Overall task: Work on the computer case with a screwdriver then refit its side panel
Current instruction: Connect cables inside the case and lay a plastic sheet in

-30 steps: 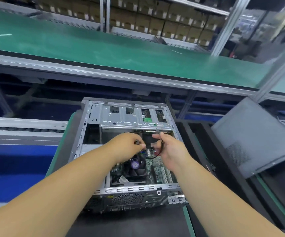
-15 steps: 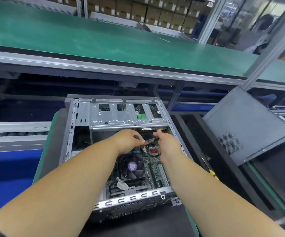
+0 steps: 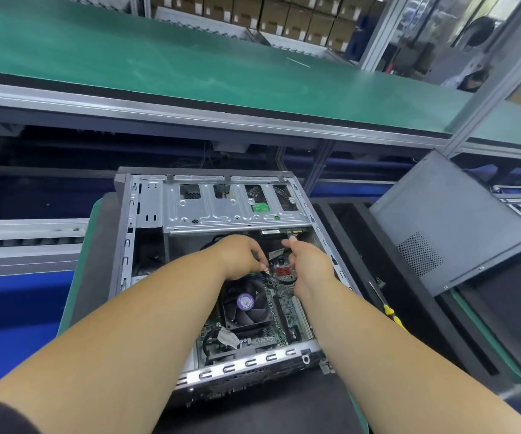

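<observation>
A: Nearest, 2 bare forearms reach into the open computer case (image 3: 146,233), which lies on its side on a dark mat. What are the hands doing?

B: The left hand (image 3: 240,256) pinches 1 end of a thin black cable (image 3: 279,279) between curled fingertips. The right hand (image 3: 311,264) is curled round the other end, thumb up near the drive cage. The cable sags in a loop between them, just above the red heatsink on the motherboard (image 3: 287,311).

A: And the fan?

B: The CPU fan (image 3: 245,305), with its purple label, sits just below the left hand, uncovered.

A: Where is the screwdriver?

B: The screwdriver (image 3: 389,311), yellow-handled, lies just right of the case, untouched. Beyond it the side panel (image 3: 453,220) leans tilted, well apart from the case. Farthest back runs the green conveyor belt (image 3: 159,61).

A: What could go wrong?

B: I judge the cable loop could snag on the heatsink or droop into the fan blades if left slack. Pulling it at an angle could strain its connector. A stray loop near the edge could also get trapped when the panel goes back on.
</observation>
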`<state>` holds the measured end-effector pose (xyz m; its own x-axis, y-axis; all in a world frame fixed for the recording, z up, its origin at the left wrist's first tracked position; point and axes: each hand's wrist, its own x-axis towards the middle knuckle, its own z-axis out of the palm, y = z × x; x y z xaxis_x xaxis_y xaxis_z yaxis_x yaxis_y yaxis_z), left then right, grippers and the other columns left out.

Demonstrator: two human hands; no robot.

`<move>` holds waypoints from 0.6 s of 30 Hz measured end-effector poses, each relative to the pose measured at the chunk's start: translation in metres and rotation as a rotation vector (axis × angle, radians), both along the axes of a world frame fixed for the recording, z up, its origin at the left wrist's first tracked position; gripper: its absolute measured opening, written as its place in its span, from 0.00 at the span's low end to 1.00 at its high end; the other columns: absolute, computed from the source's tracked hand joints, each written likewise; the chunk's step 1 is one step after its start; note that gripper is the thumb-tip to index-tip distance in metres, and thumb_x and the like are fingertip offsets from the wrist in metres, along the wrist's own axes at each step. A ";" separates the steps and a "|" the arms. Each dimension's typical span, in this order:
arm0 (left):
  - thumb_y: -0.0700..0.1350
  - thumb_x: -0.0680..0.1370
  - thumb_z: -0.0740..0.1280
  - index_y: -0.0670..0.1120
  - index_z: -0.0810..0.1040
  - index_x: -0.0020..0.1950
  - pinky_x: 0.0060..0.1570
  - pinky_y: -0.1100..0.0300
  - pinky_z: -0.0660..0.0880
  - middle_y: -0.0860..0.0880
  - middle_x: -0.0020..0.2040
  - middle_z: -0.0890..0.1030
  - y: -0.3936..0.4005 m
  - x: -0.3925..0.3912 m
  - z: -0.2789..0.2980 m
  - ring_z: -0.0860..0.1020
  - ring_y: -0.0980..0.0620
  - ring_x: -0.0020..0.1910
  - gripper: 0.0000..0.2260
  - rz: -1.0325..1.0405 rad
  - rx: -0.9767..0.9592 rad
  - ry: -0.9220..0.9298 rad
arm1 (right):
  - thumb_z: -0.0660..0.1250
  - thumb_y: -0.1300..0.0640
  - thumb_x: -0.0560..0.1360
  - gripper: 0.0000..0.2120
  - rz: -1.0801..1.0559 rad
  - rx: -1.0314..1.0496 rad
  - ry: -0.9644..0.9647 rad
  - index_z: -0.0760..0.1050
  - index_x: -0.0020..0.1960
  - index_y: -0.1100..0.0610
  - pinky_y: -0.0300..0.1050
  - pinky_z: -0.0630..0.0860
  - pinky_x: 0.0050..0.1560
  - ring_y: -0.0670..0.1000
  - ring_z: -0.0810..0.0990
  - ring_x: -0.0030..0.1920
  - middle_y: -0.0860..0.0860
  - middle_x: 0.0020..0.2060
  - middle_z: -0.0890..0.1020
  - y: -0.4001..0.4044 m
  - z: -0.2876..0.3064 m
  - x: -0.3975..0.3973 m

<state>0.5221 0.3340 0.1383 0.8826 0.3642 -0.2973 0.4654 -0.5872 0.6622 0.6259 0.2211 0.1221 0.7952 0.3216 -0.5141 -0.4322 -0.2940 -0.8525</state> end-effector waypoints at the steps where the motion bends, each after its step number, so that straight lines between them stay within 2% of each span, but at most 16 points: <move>1: 0.47 0.77 0.70 0.50 0.84 0.55 0.53 0.63 0.70 0.52 0.55 0.81 0.001 0.000 0.000 0.77 0.53 0.56 0.08 0.002 -0.003 -0.004 | 0.63 0.52 0.82 0.10 -0.004 0.006 0.010 0.80 0.44 0.52 0.44 0.63 0.34 0.45 0.64 0.33 0.48 0.33 0.68 0.000 0.001 -0.001; 7: 0.46 0.77 0.70 0.51 0.83 0.56 0.51 0.64 0.67 0.52 0.57 0.80 0.001 0.002 -0.001 0.76 0.54 0.55 0.08 -0.002 -0.001 0.012 | 0.60 0.50 0.83 0.11 0.028 -0.072 0.046 0.79 0.50 0.53 0.44 0.61 0.33 0.44 0.61 0.31 0.47 0.32 0.66 0.006 0.009 0.001; 13: 0.46 0.78 0.70 0.51 0.83 0.55 0.52 0.64 0.68 0.51 0.58 0.79 0.002 0.002 -0.003 0.76 0.53 0.55 0.08 -0.002 -0.004 0.016 | 0.61 0.47 0.82 0.12 0.025 -0.142 0.049 0.79 0.45 0.49 0.47 0.67 0.41 0.49 0.63 0.31 0.49 0.32 0.66 0.014 0.012 0.002; 18: 0.47 0.78 0.69 0.51 0.83 0.56 0.55 0.62 0.70 0.51 0.59 0.79 0.001 0.001 -0.004 0.76 0.52 0.57 0.08 0.000 0.002 0.024 | 0.63 0.48 0.81 0.11 0.013 -0.057 0.021 0.80 0.45 0.51 0.45 0.62 0.33 0.48 0.63 0.31 0.49 0.32 0.69 0.008 0.006 0.002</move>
<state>0.5232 0.3353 0.1344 0.8750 0.3652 -0.3177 0.4814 -0.5883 0.6497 0.6274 0.2294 0.1285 0.7800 0.3016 -0.5483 -0.4454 -0.3480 -0.8250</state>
